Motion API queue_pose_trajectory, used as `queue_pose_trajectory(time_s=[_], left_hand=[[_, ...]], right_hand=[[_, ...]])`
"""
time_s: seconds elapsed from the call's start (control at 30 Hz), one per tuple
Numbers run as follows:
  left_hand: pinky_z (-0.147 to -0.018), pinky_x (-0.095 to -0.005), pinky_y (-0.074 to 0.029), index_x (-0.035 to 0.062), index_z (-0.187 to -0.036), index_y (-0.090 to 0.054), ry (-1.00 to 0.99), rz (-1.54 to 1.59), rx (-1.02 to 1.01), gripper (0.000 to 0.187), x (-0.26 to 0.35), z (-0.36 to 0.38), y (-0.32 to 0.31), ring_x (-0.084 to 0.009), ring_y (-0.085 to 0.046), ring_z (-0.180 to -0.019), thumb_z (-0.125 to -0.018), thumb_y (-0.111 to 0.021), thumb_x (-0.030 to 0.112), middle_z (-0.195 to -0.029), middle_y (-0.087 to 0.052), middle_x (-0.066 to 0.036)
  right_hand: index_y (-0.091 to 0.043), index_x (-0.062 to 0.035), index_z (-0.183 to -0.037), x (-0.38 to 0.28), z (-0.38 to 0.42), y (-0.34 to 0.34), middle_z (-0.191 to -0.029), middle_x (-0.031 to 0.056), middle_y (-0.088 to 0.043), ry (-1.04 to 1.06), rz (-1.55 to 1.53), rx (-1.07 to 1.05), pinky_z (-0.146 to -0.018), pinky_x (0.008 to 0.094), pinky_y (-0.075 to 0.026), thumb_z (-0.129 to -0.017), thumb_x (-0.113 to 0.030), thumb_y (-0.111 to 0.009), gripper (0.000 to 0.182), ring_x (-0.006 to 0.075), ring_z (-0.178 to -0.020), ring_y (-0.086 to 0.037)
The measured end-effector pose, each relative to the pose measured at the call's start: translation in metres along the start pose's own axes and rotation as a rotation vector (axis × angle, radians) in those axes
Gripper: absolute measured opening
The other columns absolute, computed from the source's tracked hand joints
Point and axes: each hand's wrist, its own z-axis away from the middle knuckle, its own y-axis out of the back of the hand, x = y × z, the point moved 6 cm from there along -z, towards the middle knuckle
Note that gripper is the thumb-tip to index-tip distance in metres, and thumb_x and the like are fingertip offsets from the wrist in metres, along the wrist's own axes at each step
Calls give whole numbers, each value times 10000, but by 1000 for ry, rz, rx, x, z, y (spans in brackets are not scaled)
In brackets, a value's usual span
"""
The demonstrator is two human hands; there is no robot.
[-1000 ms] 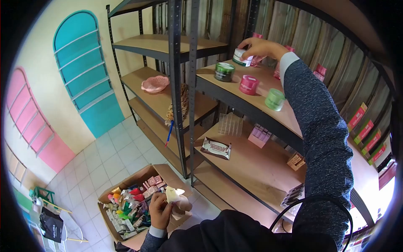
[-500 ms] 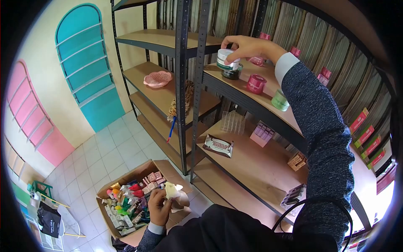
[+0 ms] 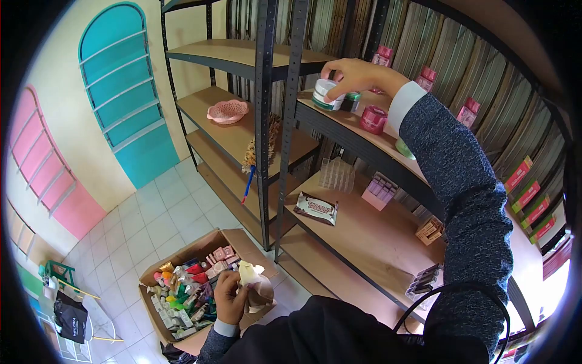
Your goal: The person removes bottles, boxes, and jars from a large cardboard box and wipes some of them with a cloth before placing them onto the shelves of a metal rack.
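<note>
My right hand (image 3: 357, 77) grips a white-lidded cosmetic jar (image 3: 328, 95) with a green band from above, at the left end of the upper shelf. Right beside it stands a dark green jar (image 3: 351, 101), partly hidden by my fingers. A pink jar (image 3: 373, 119) comes after it, and a light green jar (image 3: 404, 147) is mostly covered by my sleeve. Low down, my left hand (image 3: 230, 298) is closed on a crumpled pale yellow cloth (image 3: 249, 274), over the edge of a cardboard box (image 3: 159, 321) filled with cosmetics.
Pink packages (image 3: 427, 79) line the back of the upper shelf. Below lie a chocolate-labelled pack (image 3: 316, 208), a clear organizer (image 3: 337, 176) and a purple box (image 3: 380, 190). A metal post (image 3: 287, 121) rises left of my right hand. A pink basket (image 3: 228, 112) sits on the neighbouring rack.
My right hand has lowered the white-lidded jar from above the dark green jar to the shelf spot left of it. My left hand stays in place.
</note>
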Motion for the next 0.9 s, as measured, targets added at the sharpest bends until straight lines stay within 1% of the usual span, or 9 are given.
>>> queue_pose_trajectory(time_s=[0.17, 0.27, 0.37, 0.43, 0.6, 0.7, 0.77, 0.83, 0.9], left_hand=[[-608, -209, -380, -1, -901, -590, 28, -17, 20, 235, -4, 2, 6, -127, -489, -730, -672, -574, -52, -864, -506, -60], [-620, -214, -388, -6, -902, -587, 51, -19, 19, 249, -6, 2, 9, -134, -491, -740, -660, -566, -59, -870, -505, -65], [-629, -218, -393, -6, -904, -585, 17, -72, 3, 235, -5, 2, 9, -133, -489, -745, -674, -574, -53, -875, -503, -67], [-642, -221, -397, -3, -900, -586, 49, 24, 22, 215, -8, 2, 8, -137, -491, -751, -690, -585, -44, -881, -505, -69], [-659, -223, -400, -1, -899, -585, 44, -4, 12, 205, -4, 0, 8, -139, -492, -762, -697, -596, -36, -878, -502, -66], [-655, -222, -400, -1, -903, -584, 31, -36, 3, 216, -8, -1, 8, -138, -492, -759, -691, -596, -40, -877, -499, -63], [-650, -221, -399, 0, -906, -584, 20, -35, 1, 222, -12, 0, 9, -138, -493, -755, -688, -595, -42, -876, -499, -62], [-631, -218, -393, 0, -906, -584, 71, -4, -1, 227, -17, 0, 9, -136, -493, -745, -684, -590, -46, -881, -504, -67], [-623, -217, -389, 0, -906, -584, 64, 2, -3, 229, -11, -1, 7, -133, -491, -741, -683, -585, -50, -883, -505, -68]], right_hand=[[-523, -60, -1092, 38, -10, -1, -946, 164, -611, -65, 61, -11, -730, 333, -449, -561, -348, -731, 639, 257, -853, -591], [-512, -46, -1123, 46, -13, -7, -1018, 193, -594, -81, -68, -64, -820, 322, -421, -570, -228, -747, 628, 266, -926, -572], [-502, -44, -1137, 50, -20, -14, -1057, 201, -579, -11, -199, -122, -873, 332, -397, -580, -201, -750, 629, 276, -994, -546], [-495, -46, -1146, 43, -17, -14, -1071, 203, -573, -23, -208, -132, -889, 337, -386, -588, -190, -749, 629, 277, -1017, -536], [-474, -56, -1187, 47, -17, -17, -1149, 218, -525, -29, -209, -168, -914, 356, -371, -611, -209, -753, 659, 283, -1090, -496], [-447, -64, -1227, 53, -15, -6, -1204, 213, -483, 99, -233, -91, -914, 365, -371, -622, -246, -758, 704, 285, -1128, -466], [-429, -68, -1248, 69, -8, 13, -1245, 187, -454, -104, -133, -33, -918, 361, -375, -644, -311, -744, 723, 285, -1162, -435], [-426, -75, -1248, 81, -6, 11, -1198, 154, -494, -113, -14, -89, -881, 356, -417, -680, -366, -708, 698, 265, -1100, -485], [-473, -81, -1222, 99, 6, 1, -1129, 136, -538, -350, -92, -169, -757, 351, -476, -678, -357, -705, 653, 234, -930, -556]])
